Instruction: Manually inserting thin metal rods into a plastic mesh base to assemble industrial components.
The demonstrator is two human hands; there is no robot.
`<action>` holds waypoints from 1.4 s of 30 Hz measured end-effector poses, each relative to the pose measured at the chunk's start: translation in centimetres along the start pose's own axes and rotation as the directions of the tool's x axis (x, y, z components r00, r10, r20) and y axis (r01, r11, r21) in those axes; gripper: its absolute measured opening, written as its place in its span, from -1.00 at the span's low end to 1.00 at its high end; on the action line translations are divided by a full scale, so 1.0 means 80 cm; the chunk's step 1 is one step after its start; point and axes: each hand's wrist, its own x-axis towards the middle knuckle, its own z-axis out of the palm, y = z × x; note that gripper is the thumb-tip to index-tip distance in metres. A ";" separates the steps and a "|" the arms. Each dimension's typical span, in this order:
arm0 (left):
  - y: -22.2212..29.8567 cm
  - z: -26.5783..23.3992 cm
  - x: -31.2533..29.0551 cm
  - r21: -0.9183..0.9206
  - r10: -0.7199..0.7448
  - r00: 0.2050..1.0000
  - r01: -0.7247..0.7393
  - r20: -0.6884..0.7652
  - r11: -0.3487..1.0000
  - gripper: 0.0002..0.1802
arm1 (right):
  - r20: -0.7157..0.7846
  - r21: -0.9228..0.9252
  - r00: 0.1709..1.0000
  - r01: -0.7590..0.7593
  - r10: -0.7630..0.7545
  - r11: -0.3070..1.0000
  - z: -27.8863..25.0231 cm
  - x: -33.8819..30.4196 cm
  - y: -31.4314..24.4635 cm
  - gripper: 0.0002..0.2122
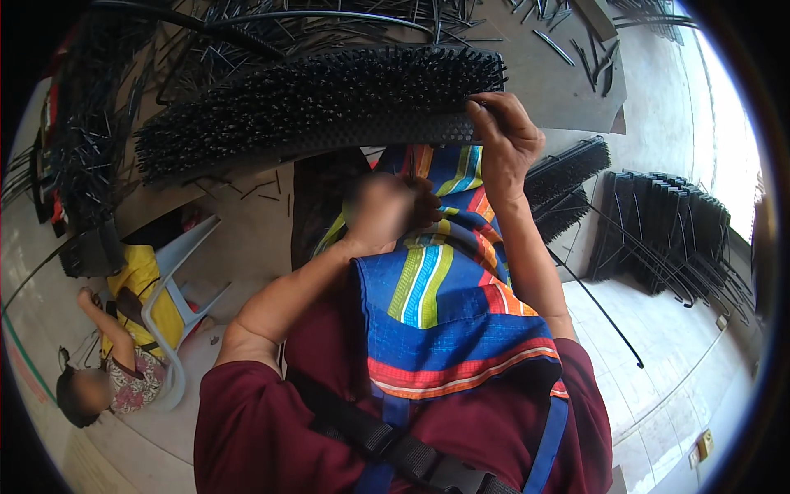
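Note:
A long black brush head (321, 86) stretches across in front of me, dense with stiff dark bristles. Its near side shows a strip of holes (395, 130) without bristles. My right hand (512, 140) is closed at its right end, thumb and forefinger pinched together by the last holes. Whatever lies between those fingertips is too small to make out. Below the brush head, close to the striped blue apron (444, 284) on my lap, is my left hand (383, 212). It is smeared, and its fingers are mostly hidden.
Loose black bristle strands (354, 34) cover the table (527, 62) beyond the brush head. At the right, finished-looking black brushes (658, 226) stand stacked, thin rods jutting out. Another person (132, 362) sits at the left by a pale plastic chair (177, 296), near another dark brush block (92, 249).

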 end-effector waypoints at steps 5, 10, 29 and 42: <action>0.023 0.021 -0.007 -0.038 0.064 0.997 -0.063 0.039 0.997 -0.77 | 0.022 -0.237 0.965 0.260 -0.262 0.936 0.004 0.001 0.001 -0.90; 0.023 0.021 0.005 -0.038 -0.005 1.000 0.005 0.003 0.999 -0.75 | 0.098 -0.329 0.944 0.329 -0.315 0.885 0.003 0.003 0.004 -0.91; 0.025 0.022 0.007 -0.016 0.077 0.994 -0.076 0.073 0.997 -0.77 | 0.238 -0.478 0.932 -0.131 0.271 0.869 0.002 -0.007 -0.016 -0.88; 0.015 0.030 0.017 -0.080 -0.077 0.997 0.079 0.024 0.994 -0.74 | -0.032 -0.215 0.982 0.176 -0.187 0.961 -0.024 0.007 -0.005 -0.94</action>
